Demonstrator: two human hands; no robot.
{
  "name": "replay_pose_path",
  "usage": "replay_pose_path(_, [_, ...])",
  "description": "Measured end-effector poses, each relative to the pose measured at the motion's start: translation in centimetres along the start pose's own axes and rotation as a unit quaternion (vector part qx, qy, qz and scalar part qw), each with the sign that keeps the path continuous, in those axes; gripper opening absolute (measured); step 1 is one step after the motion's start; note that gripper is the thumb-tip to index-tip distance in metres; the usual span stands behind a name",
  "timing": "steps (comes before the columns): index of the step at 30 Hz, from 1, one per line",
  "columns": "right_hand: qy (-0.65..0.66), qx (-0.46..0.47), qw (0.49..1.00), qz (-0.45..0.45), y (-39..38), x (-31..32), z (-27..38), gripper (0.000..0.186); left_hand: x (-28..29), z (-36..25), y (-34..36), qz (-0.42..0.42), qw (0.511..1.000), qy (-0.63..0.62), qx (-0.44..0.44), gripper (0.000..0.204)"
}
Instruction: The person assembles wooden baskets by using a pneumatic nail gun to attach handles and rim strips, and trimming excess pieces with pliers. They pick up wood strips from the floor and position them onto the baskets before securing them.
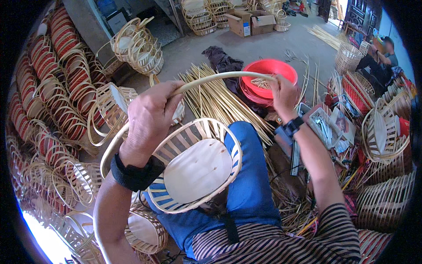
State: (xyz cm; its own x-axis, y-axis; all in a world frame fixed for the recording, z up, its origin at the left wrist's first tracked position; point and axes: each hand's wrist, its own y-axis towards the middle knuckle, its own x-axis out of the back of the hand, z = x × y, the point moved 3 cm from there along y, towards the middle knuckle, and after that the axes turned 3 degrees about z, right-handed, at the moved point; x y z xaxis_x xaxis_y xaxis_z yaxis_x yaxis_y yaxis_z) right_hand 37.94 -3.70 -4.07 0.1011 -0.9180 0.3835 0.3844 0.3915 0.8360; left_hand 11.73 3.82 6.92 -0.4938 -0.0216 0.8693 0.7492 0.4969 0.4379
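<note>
L hand (149,110) & R hand (283,93) both gripping cane (222,75); basket (198,170) approx 5 o'clock from L hand, the nearer; long axis 2-to-8.

Red tub (269,67) beside dark cloth (220,60), cardboard boxes (239,23) farther back

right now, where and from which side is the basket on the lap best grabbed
The basket is probably best held by its right rim, coming from the right: it lies open side up, that thin edge is exposed, and the black wristband overlaps the left edge.
</note>
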Motion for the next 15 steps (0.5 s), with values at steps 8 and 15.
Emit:
replay_pose_path(8, [0.56,-0.328,0.75,0.128,-6.2,-6.7,3.9,0.032,2.1,0.3,0.8,-0.147,0.989,-0.018,-0.028,0.016])
replay_pose_path(15, [0.701,-0.344,0.559,0.278,-5.6,-6.9,6.0,0.038,3.5,0.5,-0.2,-0.245,0.964,0.052,-0.094,0.021])
